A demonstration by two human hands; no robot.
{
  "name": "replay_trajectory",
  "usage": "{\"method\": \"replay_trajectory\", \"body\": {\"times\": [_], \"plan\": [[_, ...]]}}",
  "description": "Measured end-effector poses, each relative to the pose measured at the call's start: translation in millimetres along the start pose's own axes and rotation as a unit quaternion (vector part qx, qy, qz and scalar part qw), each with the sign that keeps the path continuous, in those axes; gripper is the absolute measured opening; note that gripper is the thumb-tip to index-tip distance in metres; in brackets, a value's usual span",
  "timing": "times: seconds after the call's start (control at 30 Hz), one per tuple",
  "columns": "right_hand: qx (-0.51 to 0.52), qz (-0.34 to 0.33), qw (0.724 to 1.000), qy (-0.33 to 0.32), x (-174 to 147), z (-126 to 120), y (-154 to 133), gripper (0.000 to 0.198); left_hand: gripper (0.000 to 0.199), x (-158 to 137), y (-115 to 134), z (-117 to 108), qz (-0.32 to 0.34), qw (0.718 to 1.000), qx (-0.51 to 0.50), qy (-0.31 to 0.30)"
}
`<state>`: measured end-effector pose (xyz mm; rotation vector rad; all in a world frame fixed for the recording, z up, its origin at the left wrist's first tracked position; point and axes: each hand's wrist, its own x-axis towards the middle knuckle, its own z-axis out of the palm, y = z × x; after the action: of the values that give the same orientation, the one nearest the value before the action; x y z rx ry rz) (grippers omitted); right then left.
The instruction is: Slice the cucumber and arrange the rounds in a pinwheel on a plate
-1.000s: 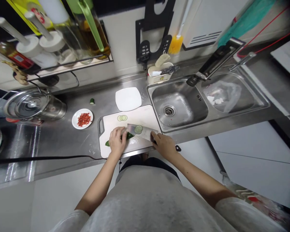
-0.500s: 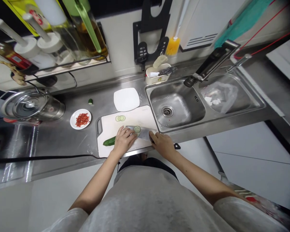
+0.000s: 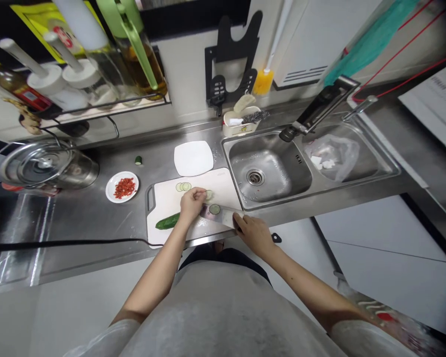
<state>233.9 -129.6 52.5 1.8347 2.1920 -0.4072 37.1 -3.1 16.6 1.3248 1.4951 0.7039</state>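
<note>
Head cam: L hand (image 3: 191, 204) has shifted up from cuke (image 3: 167, 221) at board's (image 3: 163, 198) left, seemingly pinching a slice (image 3: 209, 195); R hand (image 3: 256, 232) grips knife (image 3: 227, 217) w/ 2nd slice (image 3: 214, 209) on it, cutting prob. paused.

The left hand (image 3: 192, 202) has moved up the cutting board (image 3: 165, 196), now at a cucumber slice (image 3: 208, 195)

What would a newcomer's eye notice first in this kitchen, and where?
Probably the small, round white plate of chopped red pieces, vivid on the grey steel counter, left of the white cutting board. Next, perhaps the broad metal knife in the person's right hand, at the board's right side, with a pale green cucumber slice on it.
</note>
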Motion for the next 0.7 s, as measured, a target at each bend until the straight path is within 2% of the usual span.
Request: {"method": "replay_trajectory", "body": {"times": [0.13, 0.23, 0.33, 0.43, 0.53, 0.57, 0.6, 0.63, 0.7], "plan": [[0.002, 0.022, 1.000, 0.023, -11, 10, 9, 0.041, 0.014, 43, 22, 40, 0.011, 0.979, 0.199, -0.031], [0.005, 0.037, 0.998, 0.043, -16, 14, 16, 0.041, 0.018, 72, 35, 66, 0.034, 0.962, 0.266, -0.047], [0.007, 0.051, 0.997, 0.049, -21, 14, 20, 0.041, 0.024, 91, 40, 81, 0.074, 0.942, 0.320, -0.068], [0.007, 0.058, 0.997, 0.044, -22, 12, 23, 0.041, 0.029, 96, 39, 83, 0.119, 0.929, 0.345, -0.063], [-0.001, 0.057, 0.998, 0.038, -16, 8, 27, 0.043, 0.034, 91, 34, 68, 0.126, 0.940, 0.316, -0.008], [-0.006, 0.053, 0.998, 0.036, -12, 7, 28, 0.044, 0.033, 87, 32, 60, 0.115, 0.948, 0.297, -0.013], [-0.011, 0.046, 0.998, 0.035, -8, 5, 29, 0.045, 0.031, 82, 31, 50, 0.110, 0.953, 0.273, -0.071], [-0.017, 0.038, 0.999, 0.034, -2, 3, 31, 0.045, 0.032, 76, 29, 40, 0.112, 0.952, 0.242, -0.153], [-0.027, 0.018, 0.999, 0.034, 9, -1, 32, 0.046, 0.037, 63, 28, 20, 0.121, 0.931, 0.207, -0.276]]}}
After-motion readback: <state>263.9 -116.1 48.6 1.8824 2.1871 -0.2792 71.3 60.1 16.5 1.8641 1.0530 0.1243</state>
